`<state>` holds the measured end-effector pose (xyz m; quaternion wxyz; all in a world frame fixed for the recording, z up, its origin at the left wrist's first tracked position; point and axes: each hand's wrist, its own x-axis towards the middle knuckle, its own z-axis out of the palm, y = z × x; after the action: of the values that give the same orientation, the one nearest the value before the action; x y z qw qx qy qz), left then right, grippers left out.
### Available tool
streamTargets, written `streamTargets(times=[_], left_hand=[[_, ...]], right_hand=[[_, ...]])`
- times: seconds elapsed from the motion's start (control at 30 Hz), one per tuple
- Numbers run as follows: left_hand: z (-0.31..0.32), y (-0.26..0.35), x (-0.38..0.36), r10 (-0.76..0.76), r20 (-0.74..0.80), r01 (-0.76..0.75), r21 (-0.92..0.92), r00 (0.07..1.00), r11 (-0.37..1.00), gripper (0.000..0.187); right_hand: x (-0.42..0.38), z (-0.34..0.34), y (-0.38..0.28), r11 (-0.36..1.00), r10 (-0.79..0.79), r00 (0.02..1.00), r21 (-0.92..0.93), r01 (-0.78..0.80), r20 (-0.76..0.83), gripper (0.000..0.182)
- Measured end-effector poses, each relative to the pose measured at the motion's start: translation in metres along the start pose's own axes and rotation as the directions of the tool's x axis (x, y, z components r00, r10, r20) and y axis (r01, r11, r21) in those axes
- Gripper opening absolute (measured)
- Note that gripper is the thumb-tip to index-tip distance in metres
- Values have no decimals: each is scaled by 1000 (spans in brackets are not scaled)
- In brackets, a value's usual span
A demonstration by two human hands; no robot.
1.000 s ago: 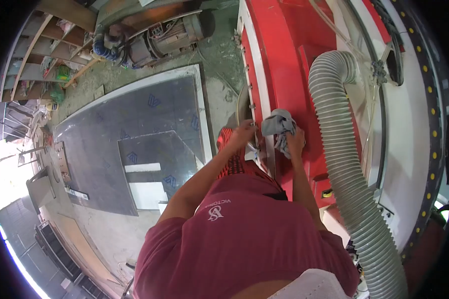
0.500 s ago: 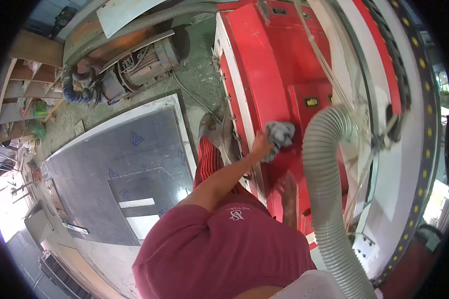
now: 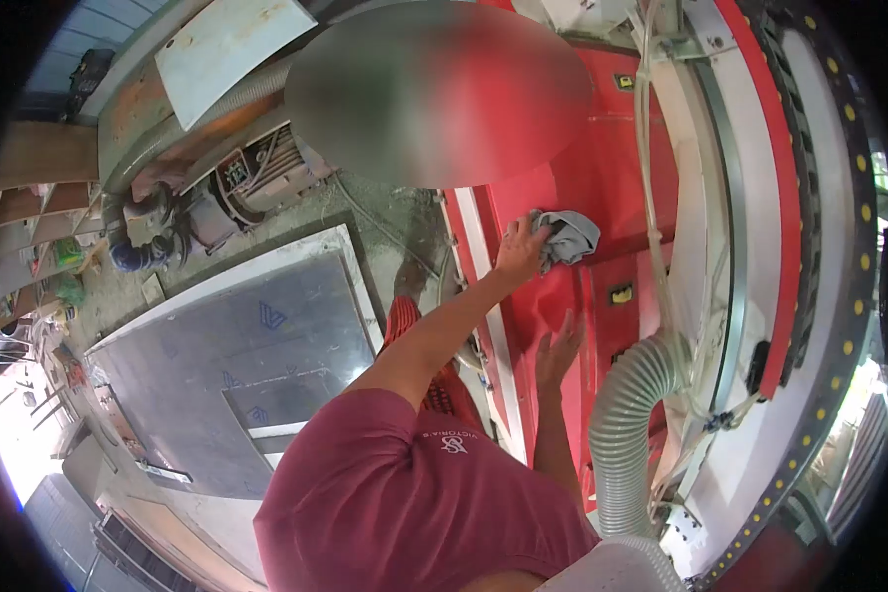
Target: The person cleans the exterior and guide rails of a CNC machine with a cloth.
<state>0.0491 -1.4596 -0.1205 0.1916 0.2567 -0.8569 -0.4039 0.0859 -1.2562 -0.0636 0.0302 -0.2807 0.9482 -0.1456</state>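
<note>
My left hand (image 3: 521,249) grips a crumpled grey cloth (image 3: 570,240) against the red metal surface (image 3: 538,301) of a large machine. Lower and closer to my body, my right hand (image 3: 559,350) is at the same red surface with its fingers apart and nothing in it. A recessed black and yellow latch (image 3: 621,294) sits in the red panel, to the right of both hands. The ribbed grey hose (image 3: 617,434) curves beside my right forearm.
A dark sheet with a white border (image 3: 237,365) lies on the left. Behind it are a motor (image 3: 257,178) and wooden shelves (image 3: 39,212). A white and red machine beam (image 3: 775,247) runs along the right. A blurred oval hides the top middle.
The view has shifted. My left hand and the cloth have moved up along the red surface relative to the latch. My right hand has also moved further up the surface.
</note>
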Motion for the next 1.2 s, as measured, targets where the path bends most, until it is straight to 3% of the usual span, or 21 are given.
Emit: streamTargets(times=[0.1,0.17,0.2,0.23,0.27,0.33,0.47,0.5,0.57,0.63,0.7,0.73,0.77,0.8,0.9,0.93,1.0,1.03,1.07,1.13,1.2], left_hand=[[-12,-30,34,76,39,-82,174,996,981,42],[-9,-81,80,18,-130,27,332,991,943,43],[-32,-103,109,96,-198,-4,422,976,907,45],[-54,-128,140,-275,-91,288,189,957,939,48],[-60,-161,166,-202,-297,319,429,933,845,47],[-140,-124,209,-297,-449,428,223,842,876,45],[-160,-92,250,-218,-499,273,37,839,961,52],[-145,-87,248,-171,-472,220,51,865,974,53],[-81,-114,228,-3,-274,104,355,962,929,57],[-35,-117,173,13,-40,7,471,999,882,61],[-41,-52,109,-131,149,145,-86,980,986,52],[4,-67,68,144,17,-144,47,989,988,60],[-40,-8,73,68,333,8,-224,940,975,57],[-52,31,87,93,346,-12,-229,934,973,57],[-27,95,105,244,136,-196,-291,960,936,51],[1,104,114,205,144,-92,-555,968,827,47],[20,108,111,181,159,6,-767,971,641,43],[20,109,106,366,362,-279,-270,857,922,38],[24,106,99,346,611,-594,263,712,760,35],[43,72,66,328,516,-531,315,792,787,27],[15,18,38,404,508,-592,285,760,754,24]], right_hand=[[22,17,4,987,-19,999,-159,25,43,59],[27,23,2,964,24,997,-264,-3,75,63],[27,25,-1,943,77,992,-330,-41,97,67],[26,26,-3,915,132,985,-395,-77,113,70],[28,27,-6,915,141,984,-394,-89,106,70],[29,25,-9,931,178,976,-342,-126,124,71],[34,27,-14,913,237,965,-365,-181,116,72],[35,29,-15,906,241,963,-385,-179,119,73],[32,28,-17,882,297,948,-412,-228,110,74],[34,26,-19,897,276,956,-384,-220,96,76],[32,28,-18,884,318,945,-385,-265,80,76],[33,29,-17,887,313,945,-383,-257,91,76],[33,30,-15,890,326,941,-368,-270,96,75],[34,29,-14,882,347,935,-365,-297,79,75],[31,28,-14,897,312,948,-350,-271,66,72],[30,26,-16,895,316,947,-346,-280,52,72],[32,20,-24,913,319,947,-281,-296,40,67],[32,20,-27,915,314,949,-277,-295,28,67],[29,21,-30,919,309,948,-277,-279,72,65],[15,15,-31,929,299,947,-261,-261,115,63],[-5,10,-38,961,274,957,-49,-271,96,63]])
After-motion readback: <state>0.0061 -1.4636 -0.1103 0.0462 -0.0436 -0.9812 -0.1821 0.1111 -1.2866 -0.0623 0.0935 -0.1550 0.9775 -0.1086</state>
